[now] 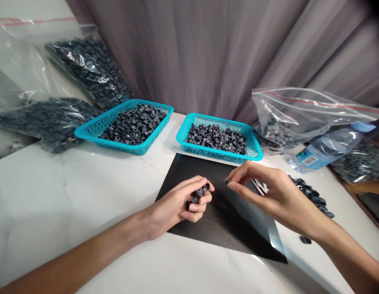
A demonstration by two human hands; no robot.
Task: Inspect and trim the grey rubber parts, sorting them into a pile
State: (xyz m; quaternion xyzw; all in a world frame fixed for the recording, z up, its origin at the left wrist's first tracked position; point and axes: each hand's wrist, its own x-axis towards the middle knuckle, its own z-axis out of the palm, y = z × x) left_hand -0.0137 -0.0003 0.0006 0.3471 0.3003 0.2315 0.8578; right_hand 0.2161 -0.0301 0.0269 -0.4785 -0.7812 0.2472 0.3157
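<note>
Several small dark grey cylindrical caps (199,192) lie in my left hand (189,198), whose fingers curl round them above a black mat (189,169). My right hand (256,183) pinches one small dark piece (227,181) between thumb and forefinger, to the right of the left hand and apart from it. Part of a pair of metal tweezers (259,186) shows behind the right hand. Loose dark caps (314,196) lie on the white table beyond the right wrist, and a single cap (306,240) sits nearer to me.
Behind the mat stand a left blue basket (137,149) and a right blue basket (220,155), both holding dark caps. Filled plastic bags (91,69) lean at the left. At the right are a zip bag (284,114) and a tilted water bottle (333,147). A grey curtain (201,53) hangs behind.
</note>
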